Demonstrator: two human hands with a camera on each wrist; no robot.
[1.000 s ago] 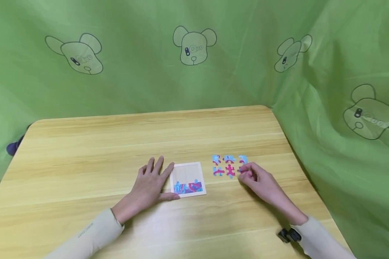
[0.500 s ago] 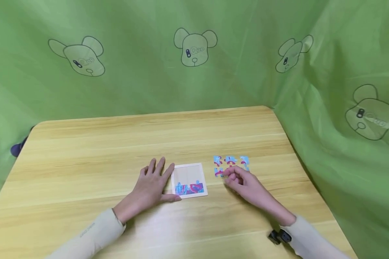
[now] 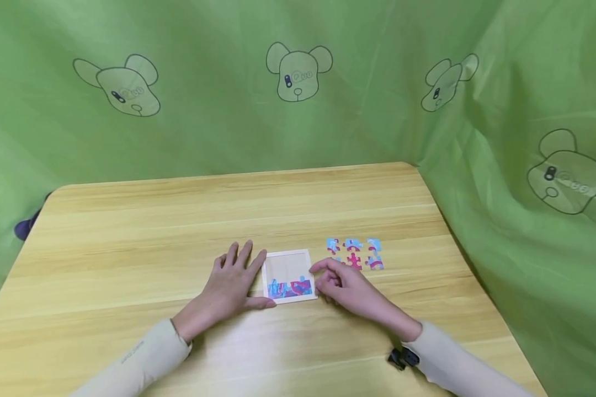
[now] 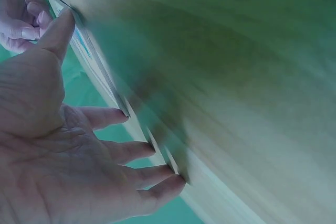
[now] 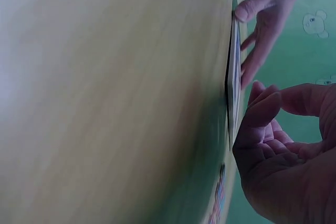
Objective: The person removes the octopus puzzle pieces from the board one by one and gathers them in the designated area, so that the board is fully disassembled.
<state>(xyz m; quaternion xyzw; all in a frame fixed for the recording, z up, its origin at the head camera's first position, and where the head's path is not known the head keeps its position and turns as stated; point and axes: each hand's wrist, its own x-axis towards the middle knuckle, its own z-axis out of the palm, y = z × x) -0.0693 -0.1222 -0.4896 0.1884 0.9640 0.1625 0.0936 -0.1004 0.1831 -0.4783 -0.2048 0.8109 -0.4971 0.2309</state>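
A square puzzle frame (image 3: 286, 254) lies in the middle of the table. Joined jigsaw pieces (image 3: 298, 289) in blue, purple and pink fill the bottom strip of it. My left hand (image 3: 228, 286) rests spread at the frame's left side. Its index fingertip touches the upper left corner and the thumb the lower left corner. My right hand (image 3: 345, 282) hovers by the frame's right edge, fingers curled. In the right wrist view, thumb and index tips of the right hand (image 5: 283, 145) come together, and I see no piece between them.
Loose jigsaw pieces (image 3: 353, 244), blue and pink, lie in two rows right of the frame. My right hand partly hides the lower left one. The wooden table (image 3: 179, 220) ends at a green curtain (image 3: 218, 138) printed with bear heads behind and to the right.
My right hand has moved left from the loose pieces to the frame's right edge, uncovering the lower right piece. The left hand and the frame stay in place.
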